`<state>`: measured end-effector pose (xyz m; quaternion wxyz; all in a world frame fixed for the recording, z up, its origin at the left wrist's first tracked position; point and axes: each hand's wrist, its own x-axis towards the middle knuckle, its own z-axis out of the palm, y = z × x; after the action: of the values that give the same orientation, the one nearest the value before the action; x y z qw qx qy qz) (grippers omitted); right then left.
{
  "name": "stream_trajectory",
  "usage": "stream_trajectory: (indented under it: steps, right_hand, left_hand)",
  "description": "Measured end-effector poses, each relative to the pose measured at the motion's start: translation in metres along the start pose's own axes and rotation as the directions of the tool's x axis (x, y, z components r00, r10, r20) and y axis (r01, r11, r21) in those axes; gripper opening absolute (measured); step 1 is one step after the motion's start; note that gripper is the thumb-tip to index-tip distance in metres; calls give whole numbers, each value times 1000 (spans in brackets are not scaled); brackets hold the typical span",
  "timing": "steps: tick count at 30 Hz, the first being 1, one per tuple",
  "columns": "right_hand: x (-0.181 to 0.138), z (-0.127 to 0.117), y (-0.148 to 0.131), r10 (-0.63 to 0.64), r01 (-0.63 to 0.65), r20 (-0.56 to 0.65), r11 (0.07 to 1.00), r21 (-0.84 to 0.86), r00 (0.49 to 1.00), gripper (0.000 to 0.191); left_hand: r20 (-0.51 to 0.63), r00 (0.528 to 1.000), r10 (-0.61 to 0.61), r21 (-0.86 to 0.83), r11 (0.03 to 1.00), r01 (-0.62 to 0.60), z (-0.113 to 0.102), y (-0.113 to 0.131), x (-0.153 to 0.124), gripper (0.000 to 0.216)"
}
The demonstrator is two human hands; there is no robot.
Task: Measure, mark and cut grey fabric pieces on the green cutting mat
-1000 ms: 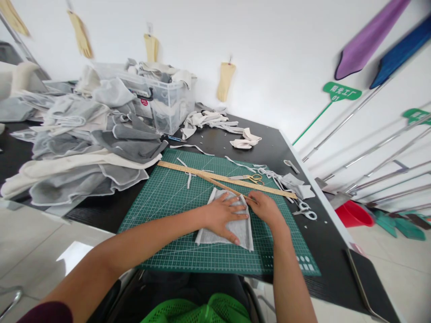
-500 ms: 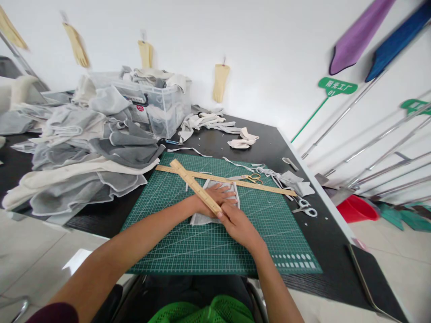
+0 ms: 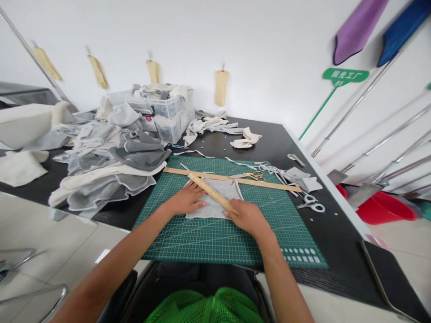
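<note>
A small light grey cloth (image 3: 213, 208) lies on the green cutting mat (image 3: 215, 244). My left hand (image 3: 187, 198) rests flat on the cloth's left side, fingers stretched out and apart. In my right hand (image 3: 248, 216) is the near end of a wooden ruler (image 3: 212, 193), which slants across the cloth from upper left to lower right. A second wooden ruler (image 3: 279, 185) lies across the mat just beyond the cloth. Gold-handled scissors (image 3: 256, 175) lie over this second ruler, to the right of the cloth.
A large pile of grey and white cloths (image 3: 111, 179) covers the table's left side, before a clear plastic bin (image 3: 171, 119). White-handled scissors (image 3: 313, 204) and cloth scraps (image 3: 305, 179) lie at the mat's right edge. A red bucket (image 3: 384, 208) stands beyond the table's right side.
My left hand has slid left across the cloth, out from under the ruler. My right hand has moved slightly right with the ruler's end. The camera view has shifted.
</note>
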<state>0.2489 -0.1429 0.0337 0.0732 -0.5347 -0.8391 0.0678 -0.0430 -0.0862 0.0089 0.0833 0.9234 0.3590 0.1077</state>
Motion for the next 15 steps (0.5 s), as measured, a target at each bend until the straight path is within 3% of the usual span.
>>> stream_trajectory:
  steps: [7, 15]
  right_hand:
    - [-7, -5, 27, 41, -41, -21, 999, 9, 999, 26]
    - [-16, -6, 65, 70, -82, 64, 974, 213, 996, 33]
  left_hand:
    - [-27, 967, -252, -3, 968, 252, -4, 0, -37, 51]
    - [-63, 944, -324, -85, 944, 318, -5, -9, -46, 44]
